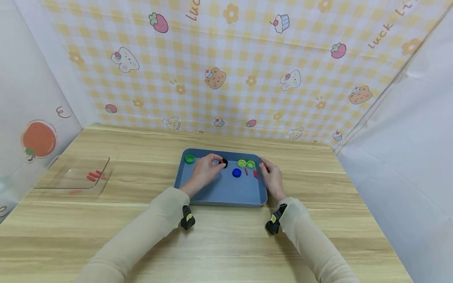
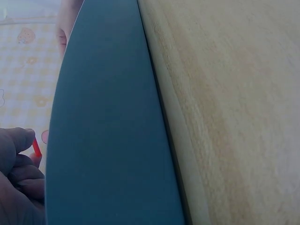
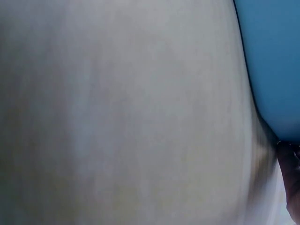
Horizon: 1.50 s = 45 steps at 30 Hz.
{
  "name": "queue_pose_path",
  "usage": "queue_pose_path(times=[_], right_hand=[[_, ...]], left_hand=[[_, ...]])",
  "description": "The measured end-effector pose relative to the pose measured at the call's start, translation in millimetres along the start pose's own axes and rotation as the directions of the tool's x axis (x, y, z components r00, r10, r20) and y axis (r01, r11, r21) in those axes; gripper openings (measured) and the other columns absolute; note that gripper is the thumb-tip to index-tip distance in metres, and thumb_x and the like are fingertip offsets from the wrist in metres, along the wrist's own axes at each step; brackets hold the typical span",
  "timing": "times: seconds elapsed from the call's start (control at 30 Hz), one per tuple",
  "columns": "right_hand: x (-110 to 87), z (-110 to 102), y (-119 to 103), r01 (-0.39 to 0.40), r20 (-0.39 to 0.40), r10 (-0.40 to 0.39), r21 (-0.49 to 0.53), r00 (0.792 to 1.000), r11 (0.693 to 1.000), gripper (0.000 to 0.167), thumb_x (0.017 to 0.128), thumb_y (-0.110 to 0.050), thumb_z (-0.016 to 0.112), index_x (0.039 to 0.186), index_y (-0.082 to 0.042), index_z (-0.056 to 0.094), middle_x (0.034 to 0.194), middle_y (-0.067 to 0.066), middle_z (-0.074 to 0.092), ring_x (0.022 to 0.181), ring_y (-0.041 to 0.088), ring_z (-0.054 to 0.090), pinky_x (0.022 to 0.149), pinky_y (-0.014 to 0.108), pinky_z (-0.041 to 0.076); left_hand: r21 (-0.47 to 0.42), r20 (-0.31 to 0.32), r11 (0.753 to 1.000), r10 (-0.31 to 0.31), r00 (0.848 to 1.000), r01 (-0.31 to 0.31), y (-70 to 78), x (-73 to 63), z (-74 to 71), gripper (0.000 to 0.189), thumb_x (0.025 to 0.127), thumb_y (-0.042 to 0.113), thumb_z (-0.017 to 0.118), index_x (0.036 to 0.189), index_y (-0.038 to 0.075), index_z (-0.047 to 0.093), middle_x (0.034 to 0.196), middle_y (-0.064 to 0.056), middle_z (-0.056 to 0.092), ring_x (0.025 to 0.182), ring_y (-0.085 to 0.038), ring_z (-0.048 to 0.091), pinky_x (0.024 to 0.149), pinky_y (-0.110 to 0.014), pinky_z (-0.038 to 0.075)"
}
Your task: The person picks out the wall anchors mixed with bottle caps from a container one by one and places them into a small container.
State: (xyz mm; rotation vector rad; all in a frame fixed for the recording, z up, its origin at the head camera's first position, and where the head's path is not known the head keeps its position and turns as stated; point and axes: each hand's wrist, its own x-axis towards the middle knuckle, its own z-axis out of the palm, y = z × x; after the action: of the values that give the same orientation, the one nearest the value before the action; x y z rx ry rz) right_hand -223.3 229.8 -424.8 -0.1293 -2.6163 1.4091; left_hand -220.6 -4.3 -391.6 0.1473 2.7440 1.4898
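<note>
My left hand pinches a small red stick between thumb and fingertips. It is over the blue-grey tray, right at a round black cap that the fingers partly cover. My right hand grips the tray's right rim near the far corner. Inside the tray lie a green cap, two yellow-green caps and a blue cap. Small red pieces lie by the right side. In the left wrist view the tray wall hides the caps.
To the left stands a clear plastic box with several red pieces in it. Tray and box rest on a wooden table. Behind the table hangs a yellow checked cloth, with pale walls on both sides.
</note>
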Motion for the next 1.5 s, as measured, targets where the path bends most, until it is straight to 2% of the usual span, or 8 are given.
queue_pose_path(times=[0.13,0.37,0.6,0.7,0.87,1.07,1.3,1.5], right_hand=[[-1.9,-0.5,1.1,0.034,-0.025,-0.034,0.013,0.999,0.999,0.036,0.097,-0.021,0.052,0.130,-0.006,0.057,0.122,0.017,0.061,0.106,0.023,0.059,0.088,0.035,0.049],[-0.1,0.0,-2.3,-0.032,0.008,0.032,-0.011,0.999,0.999,0.036,0.099,-0.015,0.049,0.133,-0.005,0.052,0.129,0.016,0.057,0.113,0.024,0.056,0.094,0.039,0.046],[-0.4,0.6,-3.1,-0.029,-0.001,0.029,-0.022,1.000,0.999,0.036,0.098,-0.013,0.050,0.133,-0.005,0.053,0.124,0.017,0.060,0.104,0.023,0.057,0.086,0.035,0.047],[-0.6,0.5,-3.1,-0.030,-0.003,0.030,-0.024,1.000,0.999,0.036,0.098,-0.013,0.050,0.133,-0.005,0.053,0.122,0.017,0.061,0.101,0.022,0.057,0.083,0.033,0.047],[-0.8,0.6,-3.1,-0.023,-0.002,0.023,-0.025,1.000,0.999,0.036,0.098,-0.012,0.050,0.132,-0.004,0.053,0.123,0.018,0.060,0.104,0.023,0.058,0.086,0.035,0.047],[-0.7,0.9,-2.8,-0.021,-0.002,0.021,-0.024,1.000,0.999,0.036,0.098,-0.011,0.050,0.132,-0.003,0.053,0.125,0.018,0.059,0.107,0.024,0.057,0.088,0.038,0.047],[0.6,0.8,-2.9,-0.013,-0.001,0.013,-0.020,1.000,1.000,0.035,0.098,-0.011,0.050,0.131,-0.001,0.053,0.127,0.019,0.057,0.113,0.027,0.056,0.093,0.041,0.046],[0.8,1.3,-2.1,-0.021,-0.002,0.021,-0.018,1.000,1.000,0.035,0.098,-0.011,0.050,0.132,-0.003,0.053,0.126,0.018,0.059,0.108,0.024,0.057,0.091,0.040,0.047]], left_hand=[[-0.004,-0.004,1.000,-0.006,1.000,0.006,-0.9,-0.2,-2.2,0.025,0.088,0.027,0.066,0.107,0.011,0.066,0.075,-0.005,0.063,0.054,-0.012,0.049,0.048,-0.024,0.036],[-0.026,-0.008,1.000,0.000,1.000,0.000,-5.6,-0.7,-6.2,0.025,0.088,0.026,0.066,0.108,0.011,0.066,0.083,-0.007,0.066,0.059,-0.013,0.052,0.051,-0.025,0.039],[-0.033,-0.023,0.999,0.005,1.000,-0.006,-7.0,-2.0,-12.3,0.028,0.089,0.026,0.065,0.111,0.009,0.065,0.088,-0.008,0.065,0.066,-0.015,0.054,0.054,-0.025,0.040],[-0.049,-0.027,0.999,-0.004,1.000,0.002,-7.5,-3.0,-15.8,0.029,0.089,0.026,0.065,0.112,0.008,0.065,0.084,-0.008,0.064,0.064,-0.015,0.053,0.053,-0.025,0.039],[-0.048,-0.033,0.999,-0.027,0.999,0.025,-7.9,-4.4,-22.0,0.029,0.089,0.029,0.065,0.112,0.010,0.065,0.070,-0.003,0.056,0.053,-0.013,0.046,0.049,-0.025,0.036],[-0.045,-0.043,0.998,-0.038,0.998,0.036,-9.1,-6.3,-30.3,0.031,0.090,0.032,0.063,0.114,0.012,0.064,0.071,-0.002,0.055,0.053,-0.014,0.046,0.050,-0.026,0.037],[-0.062,-0.082,0.998,-0.031,0.996,0.026,-14.0,-5.9,-37.4,0.028,0.090,0.028,0.064,0.113,0.011,0.064,0.066,0.000,0.050,0.052,-0.013,0.044,0.050,-0.026,0.036],[-0.076,-0.093,0.997,-0.029,0.995,0.022,-17.1,-5.5,-42.2,0.029,0.090,0.027,0.063,0.113,0.010,0.063,0.065,0.000,0.047,0.051,-0.013,0.044,0.049,-0.025,0.035]])
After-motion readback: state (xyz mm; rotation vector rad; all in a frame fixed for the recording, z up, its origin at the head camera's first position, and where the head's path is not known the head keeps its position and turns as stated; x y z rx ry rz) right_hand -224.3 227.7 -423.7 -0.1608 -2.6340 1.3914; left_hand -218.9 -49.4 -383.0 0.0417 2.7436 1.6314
